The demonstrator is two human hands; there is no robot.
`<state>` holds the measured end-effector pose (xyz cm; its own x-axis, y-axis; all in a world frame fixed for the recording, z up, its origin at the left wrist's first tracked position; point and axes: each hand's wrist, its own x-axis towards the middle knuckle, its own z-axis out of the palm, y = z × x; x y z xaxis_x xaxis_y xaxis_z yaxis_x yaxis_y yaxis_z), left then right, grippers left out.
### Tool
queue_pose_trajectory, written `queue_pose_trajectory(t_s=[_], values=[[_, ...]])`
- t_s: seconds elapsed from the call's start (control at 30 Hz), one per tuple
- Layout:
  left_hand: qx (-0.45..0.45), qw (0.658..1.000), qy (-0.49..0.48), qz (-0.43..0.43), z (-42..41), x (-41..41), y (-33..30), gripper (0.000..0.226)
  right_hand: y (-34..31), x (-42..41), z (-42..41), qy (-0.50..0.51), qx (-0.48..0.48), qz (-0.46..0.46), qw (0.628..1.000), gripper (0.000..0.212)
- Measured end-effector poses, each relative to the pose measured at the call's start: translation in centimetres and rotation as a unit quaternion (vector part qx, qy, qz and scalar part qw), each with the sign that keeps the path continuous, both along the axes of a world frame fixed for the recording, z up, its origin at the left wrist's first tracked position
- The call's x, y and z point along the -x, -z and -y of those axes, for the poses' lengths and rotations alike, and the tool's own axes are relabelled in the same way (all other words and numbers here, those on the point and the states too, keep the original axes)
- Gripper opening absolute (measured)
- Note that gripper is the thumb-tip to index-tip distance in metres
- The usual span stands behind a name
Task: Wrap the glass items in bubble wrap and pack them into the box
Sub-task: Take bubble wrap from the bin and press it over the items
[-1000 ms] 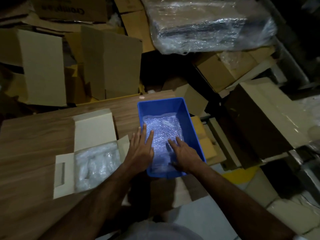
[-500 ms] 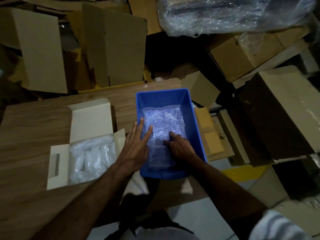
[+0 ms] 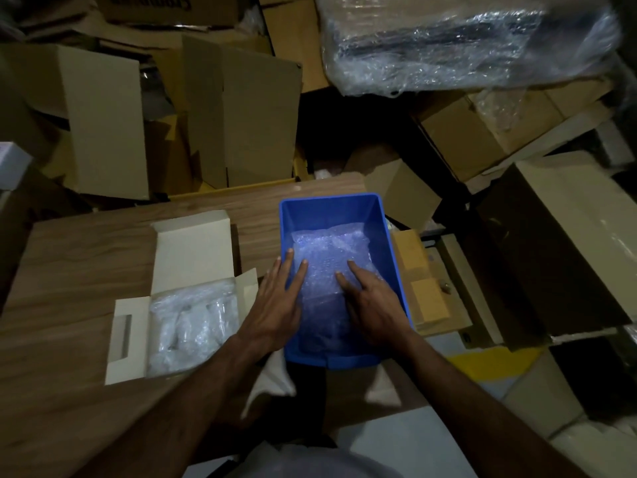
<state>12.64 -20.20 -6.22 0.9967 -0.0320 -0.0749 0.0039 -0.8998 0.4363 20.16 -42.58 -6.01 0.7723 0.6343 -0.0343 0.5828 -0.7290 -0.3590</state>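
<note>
A: Head view: where are the hands?

B: Both are over the blue bin (image 3: 386, 236), which sits at about one o'clock on the wooden table (image 3: 86, 257). The left hand (image 3: 275, 305) lies flat with straight, spread fingers across the bin's nine o'clock wall, fingertips on the bubble wrap (image 3: 331, 257) inside. The right hand (image 3: 374, 305) rests on the wrap at the bin's four o'clock, fingers straight and apart, gripping nothing.

A: And the glass items?

B: I cannot tell whether any lie under that wrap. At nine o'clock from the bin, just beside it, an open white box (image 3: 189, 250) holds wrapped bundles (image 3: 193, 322).

A: Behind the table?

B: Stacked cardboard boxes (image 3: 241, 115) at twelve o'clock.
</note>
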Motion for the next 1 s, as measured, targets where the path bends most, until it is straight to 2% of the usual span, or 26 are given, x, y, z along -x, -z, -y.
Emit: queue_pose_trajectory(t_s=[0.13, 0.27, 0.4, 0.53, 0.67, 0.73, 0.87, 0.93, 1.0], values=[[0.029, 0.999, -0.019, 0.014, -0.3, -0.7, -1.5, 0.073, -1.4, 0.6, -0.3, 0.005, -0.072, 0.028, 0.997, 0.051], [0.132, 0.989, 0.008, 0.072, -1.4, -1.7, -4.6, 0.058, -5.0, 1.4, -1.6, 0.008, -0.147, 0.112, 0.983, 0.05], [0.197, 0.969, 0.035, 0.149, -3.7, -1.0, -9.2, 0.065, -8.8, 1.3, -3.2, 0.002, -0.131, 0.141, 0.981, 0.058], [0.213, 0.96, 0.062, 0.173, -6.9, 0.9, -13.1, 0.062, -11.8, 1.7, -5.5, -0.037, -0.105, 0.141, 0.984, 0.072], [0.266, 0.95, 0.024, 0.163, -10.7, 3.5, -15.1, 0.063, -14.6, 2.4, -8.4, -0.098, -0.144, 0.149, 0.973, 0.059], [0.331, 0.934, -0.008, 0.132, -12.7, 5.2, -15.7, 0.044, -16.0, 3.0, -10.1, -0.124, -0.181, 0.105, 0.97, 0.049], [0.443, 0.881, -0.126, 0.105, -15.3, 7.8, -16.6, 0.026, -18.6, 4.0, -13.4, -0.166, -0.289, -0.065, 0.941, 0.015], [0.501, 0.833, -0.216, 0.094, -15.6, 8.7, -16.4, 0.027, -18.5, 4.4, -15.4, -0.109, -0.348, -0.175, 0.914, 0.016], [0.558, 0.779, -0.275, 0.072, -15.4, 9.5, -16.1, 0.03, -18.2, 5.3, -17.1, -0.001, -0.425, -0.3, 0.854, 0.014]])
